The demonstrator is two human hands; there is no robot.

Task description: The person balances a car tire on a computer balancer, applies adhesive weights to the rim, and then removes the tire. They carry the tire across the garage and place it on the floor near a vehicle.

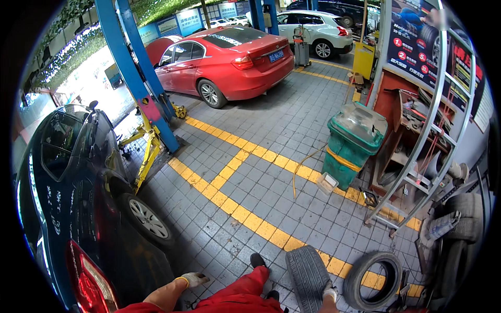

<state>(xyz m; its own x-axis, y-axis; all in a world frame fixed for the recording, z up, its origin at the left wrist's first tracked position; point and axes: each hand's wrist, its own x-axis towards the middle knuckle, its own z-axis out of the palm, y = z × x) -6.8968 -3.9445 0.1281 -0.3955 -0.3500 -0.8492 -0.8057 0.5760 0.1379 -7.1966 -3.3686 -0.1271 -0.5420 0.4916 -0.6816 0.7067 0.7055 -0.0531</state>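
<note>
My right hand, in a pale work glove, grips the right edge of a black car tire that stands upright on its tread beside my legs. My left hand, gloved too with a yellow cuff, hangs free at my left with its fingers loosely stretched out and nothing in them. A second tire lies flat on the floor to the right of the standing one. To my left is a dark car, its rear wheel near my left arm.
Blue lift posts with a yellow lift arm stand beside the dark car. A red car is parked ahead. On the right are a green bin, a ladder and stacked tires. Yellow lines cross the tiled floor.
</note>
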